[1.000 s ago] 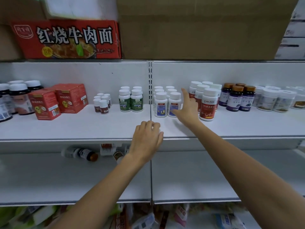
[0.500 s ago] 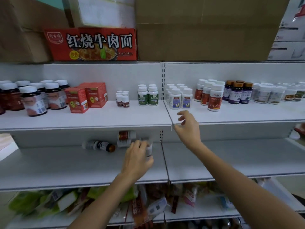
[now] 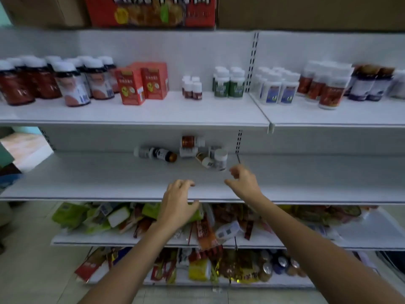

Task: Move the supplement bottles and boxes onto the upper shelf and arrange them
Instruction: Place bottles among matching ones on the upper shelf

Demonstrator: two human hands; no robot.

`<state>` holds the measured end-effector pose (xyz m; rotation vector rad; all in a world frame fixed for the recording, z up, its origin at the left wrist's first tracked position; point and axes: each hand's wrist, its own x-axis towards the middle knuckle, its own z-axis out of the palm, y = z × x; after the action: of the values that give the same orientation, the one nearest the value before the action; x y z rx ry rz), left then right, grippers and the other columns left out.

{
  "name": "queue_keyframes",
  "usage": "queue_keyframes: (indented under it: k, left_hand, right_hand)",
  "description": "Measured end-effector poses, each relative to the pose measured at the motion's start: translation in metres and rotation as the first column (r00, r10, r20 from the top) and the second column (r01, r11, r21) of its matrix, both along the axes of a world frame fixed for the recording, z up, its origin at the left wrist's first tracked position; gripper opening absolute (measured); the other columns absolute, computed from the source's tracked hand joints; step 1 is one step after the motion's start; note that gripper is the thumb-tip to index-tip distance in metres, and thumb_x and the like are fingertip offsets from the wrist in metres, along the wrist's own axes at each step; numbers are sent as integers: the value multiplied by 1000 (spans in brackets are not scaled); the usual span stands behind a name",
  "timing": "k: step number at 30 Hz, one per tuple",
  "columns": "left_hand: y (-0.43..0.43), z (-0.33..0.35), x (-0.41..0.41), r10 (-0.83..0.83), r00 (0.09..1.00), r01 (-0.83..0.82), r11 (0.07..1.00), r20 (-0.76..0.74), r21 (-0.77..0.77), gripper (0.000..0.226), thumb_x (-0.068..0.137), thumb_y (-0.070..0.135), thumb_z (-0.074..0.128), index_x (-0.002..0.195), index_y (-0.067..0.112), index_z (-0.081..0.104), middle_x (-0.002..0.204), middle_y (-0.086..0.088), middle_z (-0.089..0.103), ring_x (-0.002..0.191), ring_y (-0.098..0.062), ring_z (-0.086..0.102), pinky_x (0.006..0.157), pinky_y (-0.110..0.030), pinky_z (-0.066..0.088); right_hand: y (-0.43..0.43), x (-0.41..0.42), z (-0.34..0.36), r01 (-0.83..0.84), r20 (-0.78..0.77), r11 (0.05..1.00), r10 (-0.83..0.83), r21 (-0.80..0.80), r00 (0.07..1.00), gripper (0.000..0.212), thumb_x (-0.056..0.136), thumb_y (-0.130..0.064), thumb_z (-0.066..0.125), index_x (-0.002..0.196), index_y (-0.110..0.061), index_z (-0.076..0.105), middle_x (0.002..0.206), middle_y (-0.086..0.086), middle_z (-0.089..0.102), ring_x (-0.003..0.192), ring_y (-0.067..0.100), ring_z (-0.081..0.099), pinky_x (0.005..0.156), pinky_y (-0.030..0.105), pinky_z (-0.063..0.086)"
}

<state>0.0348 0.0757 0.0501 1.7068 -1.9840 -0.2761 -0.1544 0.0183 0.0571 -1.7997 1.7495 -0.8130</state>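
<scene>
Several small supplement bottles lie in a heap at the back of the lower shelf (image 3: 109,181): a dark bottle with a brown cap (image 3: 156,153) on its side, a red-labelled bottle (image 3: 191,141) on top, and a white-capped bottle (image 3: 219,159) at the right. My left hand (image 3: 178,205) hovers at this shelf's front edge, fingers loosely curled, holding nothing. My right hand (image 3: 243,182) is just in front of the white-capped bottle, fingers loosely bent and empty. The upper shelf (image 3: 153,115) carries rows of upright bottles and two red boxes (image 3: 142,83).
Large red-brown jars (image 3: 54,81) fill the upper shelf's left; green-labelled (image 3: 229,84), blue-labelled (image 3: 277,88) and red-labelled bottles (image 3: 326,88) stand to the right. Snack packets (image 3: 197,224) crowd the shelves below. Cardboard cartons sit on top.
My view has dropped toward the lower shelf. My right hand came down from the upper shelf's bottles to the lower heap. My left hand pulled back from the heap to the shelf's front edge.
</scene>
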Motion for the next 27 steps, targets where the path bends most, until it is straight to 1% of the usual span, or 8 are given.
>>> queue_keyframes:
  k: [5, 9, 11, 15, 18, 22, 25, 27]
  left_hand:
    - [-46, -38, 13, 17, 1000, -16, 999, -22, 43, 35, 90, 22, 57, 124, 16, 51, 127, 0, 48, 124, -17, 39, 98, -24, 31]
    - [-96, -75, 7, 0, 1000, 1, 999, -15, 38, 29, 86, 9, 60, 115, 11, 58, 121, -5, 52, 118, -23, 44, 90, -22, 32]
    - [-128, -97, 1, -23, 1000, 23, 1000, 9, 15, 30, 81, 4, 63, 111, 7, 61, 118, -10, 55, 112, -29, 49, 87, -23, 32]
    - [-184, -121, -9, -45, 997, 49, 996, 58, -73, 41, 83, -3, 56, 123, 8, 54, 129, -9, 52, 119, -26, 44, 96, -28, 35]
    - [-223, -123, -16, -62, 995, 72, 989, 78, -129, 58, 79, -13, 53, 132, 11, 47, 136, -9, 47, 127, -26, 40, 101, -33, 36]
    - [-270, -132, -18, -172, 945, 223, 962, 278, -160, 74, 63, -19, 61, 131, 7, 48, 137, -13, 48, 128, -33, 44, 102, -44, 38]
    - [-282, -127, -23, -115, 906, 167, 982, 407, -94, 70, 70, -4, 68, 135, 12, 45, 138, -12, 45, 128, -35, 41, 101, -46, 36]
    - [-286, -117, -28, -36, 846, 80, 995, 531, -59, 58, 80, 14, 67, 134, 15, 44, 138, -13, 37, 127, -34, 34, 100, -43, 33]
  right_hand:
    - [-52, 6, -52, 24, 9, 999, -24, 43, 1000, 42, 88, -17, 61, 127, -5, 49, 125, 12, 55, 113, 26, 53, 84, 24, 37]
    - [-98, 0, -85, 96, 41, 993, -93, -76, 995, 46, 84, -9, 64, 126, -3, 46, 122, 16, 52, 105, 29, 55, 83, 31, 43]
    - [-126, -2, -99, 145, 72, 979, -136, -140, 988, 56, 82, -13, 68, 131, -4, 42, 126, 16, 49, 109, 29, 53, 87, 36, 45]
    - [-169, -5, -120, 181, 141, 974, -161, -138, 977, 81, 76, -31, 76, 139, -7, 32, 133, 14, 43, 116, 27, 49, 91, 36, 45]
    - [-191, -2, -134, 175, 170, 977, -153, -124, 974, 85, 67, -38, 81, 135, -9, 37, 129, 13, 48, 110, 27, 53, 85, 36, 50]
    - [-210, 0, -141, 142, 232, 989, -128, -48, 964, 81, 59, -52, 76, 124, -13, 48, 120, 8, 57, 102, 24, 58, 79, 41, 54]
    - [-216, -9, -140, 68, 303, 997, -57, -26, 951, 63, 70, -34, 79, 122, -14, 50, 116, 4, 58, 102, 22, 57, 81, 40, 53]
    - [-214, -17, -137, 13, 371, 1000, -20, 21, 928, 59, 71, -30, 79, 121, -14, 51, 110, 0, 60, 99, 19, 59, 77, 32, 54]
